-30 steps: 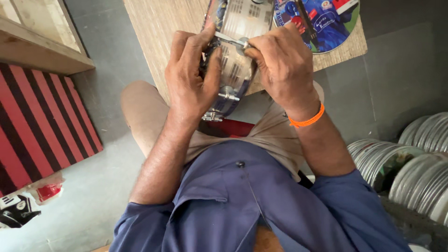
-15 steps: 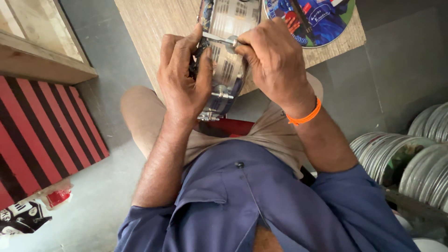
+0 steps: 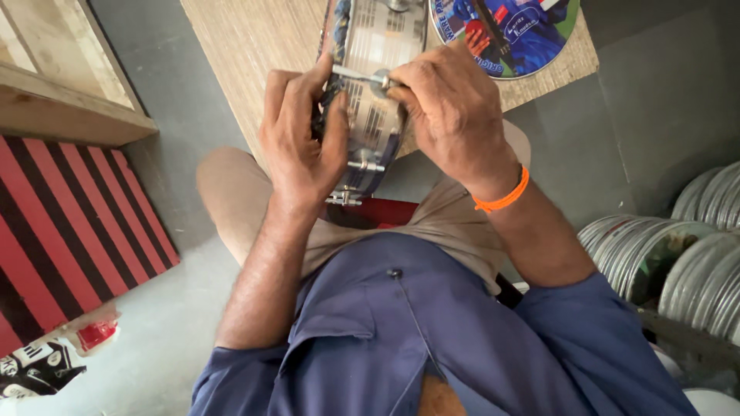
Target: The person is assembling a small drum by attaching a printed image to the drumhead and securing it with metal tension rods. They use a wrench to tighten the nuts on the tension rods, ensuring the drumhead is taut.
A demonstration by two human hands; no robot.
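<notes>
A small metal drum (image 3: 374,92) with a printed silver shell stands on its side at the near edge of a wooden board (image 3: 254,54), over my lap. My left hand (image 3: 301,139) clasps the drum's left rim and shell. My right hand (image 3: 451,112), with an orange band on the wrist, pinches a small metal tuning rod (image 3: 361,75) at the drum's upper rim. More chrome lugs (image 3: 364,166) show along the lower shell.
A round printed drum head (image 3: 512,31) lies on the board's far right. Stacked metal drum shells (image 3: 678,254) stand on the right. A red and black striped mat (image 3: 69,231) and a wooden frame (image 3: 54,85) lie left, on a grey floor.
Both hands and the drum sit slightly higher and closer in view. My right fingers have shifted a little on the rod at the rim.
</notes>
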